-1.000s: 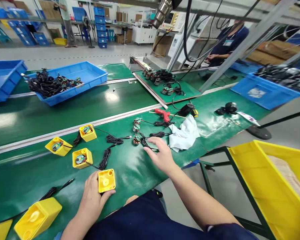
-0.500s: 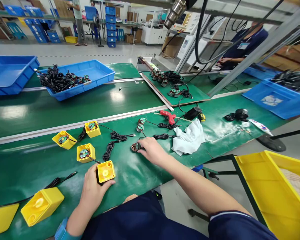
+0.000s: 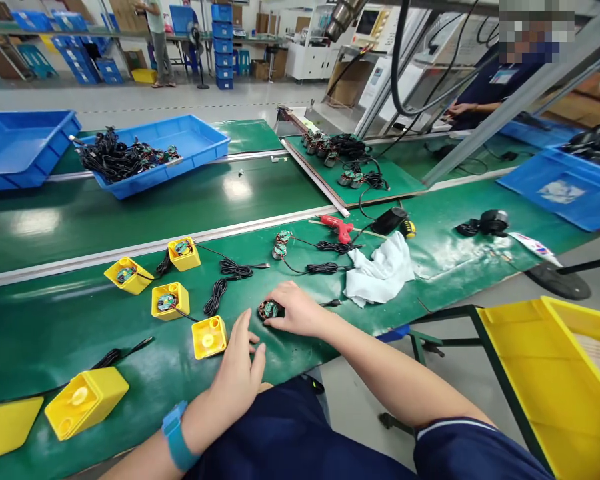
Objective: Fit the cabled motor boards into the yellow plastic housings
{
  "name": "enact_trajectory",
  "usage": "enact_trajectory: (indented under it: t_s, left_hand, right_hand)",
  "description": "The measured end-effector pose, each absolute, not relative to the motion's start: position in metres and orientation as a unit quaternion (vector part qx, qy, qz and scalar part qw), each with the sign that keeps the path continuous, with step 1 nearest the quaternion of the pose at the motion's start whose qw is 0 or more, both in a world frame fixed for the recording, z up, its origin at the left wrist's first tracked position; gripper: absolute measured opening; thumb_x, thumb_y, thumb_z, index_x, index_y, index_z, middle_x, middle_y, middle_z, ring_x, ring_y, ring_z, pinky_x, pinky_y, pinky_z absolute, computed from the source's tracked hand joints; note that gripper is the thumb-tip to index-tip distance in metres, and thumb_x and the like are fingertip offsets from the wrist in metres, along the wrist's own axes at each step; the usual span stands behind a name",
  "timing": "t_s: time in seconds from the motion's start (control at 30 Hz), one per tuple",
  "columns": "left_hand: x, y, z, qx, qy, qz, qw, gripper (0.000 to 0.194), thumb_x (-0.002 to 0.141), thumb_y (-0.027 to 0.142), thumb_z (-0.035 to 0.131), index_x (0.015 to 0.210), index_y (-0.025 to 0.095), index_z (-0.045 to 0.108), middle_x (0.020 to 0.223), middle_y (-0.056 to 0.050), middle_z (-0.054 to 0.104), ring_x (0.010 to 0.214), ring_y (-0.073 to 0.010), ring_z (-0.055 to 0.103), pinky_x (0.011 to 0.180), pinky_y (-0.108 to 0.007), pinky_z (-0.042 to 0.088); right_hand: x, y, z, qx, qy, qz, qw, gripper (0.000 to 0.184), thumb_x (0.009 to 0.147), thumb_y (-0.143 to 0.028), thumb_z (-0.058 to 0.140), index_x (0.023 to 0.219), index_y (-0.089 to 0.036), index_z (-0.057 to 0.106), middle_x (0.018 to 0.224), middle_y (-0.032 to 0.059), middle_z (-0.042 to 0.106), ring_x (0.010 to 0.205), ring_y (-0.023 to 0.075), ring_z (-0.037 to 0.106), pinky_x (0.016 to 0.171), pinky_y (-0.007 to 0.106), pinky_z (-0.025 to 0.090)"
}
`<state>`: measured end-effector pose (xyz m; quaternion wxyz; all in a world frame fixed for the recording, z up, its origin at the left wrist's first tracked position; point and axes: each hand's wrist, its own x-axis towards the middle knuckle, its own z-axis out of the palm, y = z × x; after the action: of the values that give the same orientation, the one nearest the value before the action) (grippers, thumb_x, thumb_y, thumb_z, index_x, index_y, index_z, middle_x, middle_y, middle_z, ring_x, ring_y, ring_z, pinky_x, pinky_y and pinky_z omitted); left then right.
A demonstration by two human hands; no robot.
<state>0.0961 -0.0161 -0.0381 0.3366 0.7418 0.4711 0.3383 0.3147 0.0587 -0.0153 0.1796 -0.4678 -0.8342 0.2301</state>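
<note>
- nearby, left hand (image 3: 237, 369) open, holding nothing, just beside yellow housing (image 3: 209, 339); contact unclear
- right hand (image 3: 296, 311) grasps round circuit unit (image 3: 269, 309) at green bench (image 3: 280, 355), board face upward; squat body, long axis unclear
- label (image 3: 561, 191) on blue bin (image 3: 533, 195), far right, too small to read
- farther off, person's chest badge (image 3: 503, 75), likewise unreadable

Left hand (image 3: 241, 360): raised at near centre, fingers extended toward far side, thumb apart; blue band on wrist. Right hand (image 3: 293, 310): right of left hand, turned leftward, fingers and thumb curled in grip. Right forearm (image 3: 380, 370) slants from near right; hands apart.
</note>
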Motion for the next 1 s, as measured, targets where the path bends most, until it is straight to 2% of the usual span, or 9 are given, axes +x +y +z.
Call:
enact_trajectory:
  t_s: [0.1,0.2,0.27,0.33,0.43,0.57,0.7,0.83,1.0]
  left_hand:
    - [0.110,0.002,-0.049,0.732,0.447,0.334,0.390,0.054,0.098,0.021,0.051,0.151,0.018,0.041,0.122,-0.015,0.066,0.081,-0.0168,0.067,0.067,-0.031,0.059]
    - [0.114,0.010,-0.053,0.755,0.404,0.297,0.422,0.019,0.096,0.022,0.053,0.107,0.019,0.068,0.092,-0.007,0.070,0.077,-0.0182,0.065,0.074,-0.033,0.056]
    - [0.115,0.010,-0.050,0.757,0.399,0.286,0.431,0.020,0.097,0.023,0.051,0.084,0.019,0.066,0.079,-0.004,0.068,0.076,-0.0188,0.064,0.075,-0.034,0.054]
    - [0.114,0.006,-0.042,0.752,0.410,0.284,0.431,0.025,0.099,0.026,0.050,0.079,0.019,0.063,0.073,-0.003,0.065,0.071,-0.0179,0.063,0.071,-0.032,0.052]
    - [0.112,-0.004,-0.023,0.680,0.442,0.278,0.515,0.035,0.105,0.041,0.045,0.085,0.018,0.063,0.069,-0.001,0.062,0.060,-0.0146,0.059,0.061,-0.029,0.049]
    - [0.102,-0.020,0.006,0.526,0.439,0.301,0.663,0.048,0.104,0.058,0.042,0.117,0.016,0.062,0.092,-0.008,0.069,0.069,-0.0162,0.066,0.057,-0.028,0.054]
    - [0.082,-0.037,0.020,0.585,0.467,0.379,0.545,0.047,0.098,0.050,0.063,0.134,0.022,0.056,0.116,-0.011,0.069,0.087,-0.0171,0.069,0.077,-0.032,0.060]
    - [0.066,-0.045,0.015,0.636,0.447,0.384,0.498,0.070,0.084,0.042,0.084,0.145,0.027,0.053,0.131,-0.011,0.068,0.111,-0.0237,0.069,0.099,-0.040,0.058]
    - [0.055,-0.049,0.001,0.580,0.440,0.396,0.560,0.051,0.081,0.041,0.087,0.122,0.021,0.064,0.104,-0.006,0.077,0.092,-0.0214,0.074,0.087,-0.035,0.062]
  right_hand:
    - [0.329,0.040,-0.007,-0.441,-0.825,0.285,0.211,0.038,0.077,-0.026,0.089,0.109,-0.019,0.070,0.099,0.0051,0.073,0.094,0.0225,0.069,0.094,0.039,0.052]
    - [0.345,0.025,0.006,-0.412,-0.780,0.375,0.286,0.038,0.078,-0.033,0.089,0.108,-0.020,0.070,0.102,0.0059,0.071,0.094,0.0211,0.068,0.088,0.036,0.056]
    - [0.352,0.018,0.014,-0.402,-0.743,0.436,0.312,0.038,0.079,-0.037,0.088,0.107,-0.019,0.069,0.106,0.0070,0.070,0.095,0.0206,0.068,0.086,0.036,0.058]
    - [0.355,0.014,0.020,-0.400,-0.706,0.490,0.318,0.041,0.079,-0.040,0.088,0.108,-0.019,0.068,0.110,0.0077,0.069,0.089,0.0179,0.068,0.077,0.032,0.059]
    - [0.353,0.009,0.026,-0.395,-0.690,0.510,0.328,0.044,0.078,-0.040,0.089,0.111,-0.018,0.069,0.111,0.0078,0.068,0.073,0.0118,0.062,0.059,0.023,0.054]
    - [0.342,0.003,0.033,-0.388,-0.724,0.459,0.340,0.042,0.079,-0.036,0.089,0.113,-0.018,0.070,0.110,0.0074,0.068,0.063,0.0077,0.052,0.051,0.020,0.048]
    - [0.323,0.001,0.041,-0.369,-0.756,0.419,0.342,0.041,0.082,-0.038,0.087,0.115,-0.019,0.070,0.110,0.0076,0.069,0.061,0.0074,0.048,0.051,0.020,0.046]
    - [0.300,-0.001,0.050,-0.326,-0.769,0.440,0.330,0.041,0.087,-0.038,0.083,0.120,-0.020,0.069,0.109,0.0079,0.069,0.065,0.0098,0.053,0.056,0.022,0.048]
    - [0.282,-0.003,0.060,-0.340,-0.795,0.439,0.245,0.043,0.089,-0.032,0.082,0.127,-0.019,0.066,0.109,0.0087,0.067,0.075,0.0137,0.058,0.069,0.027,0.052]
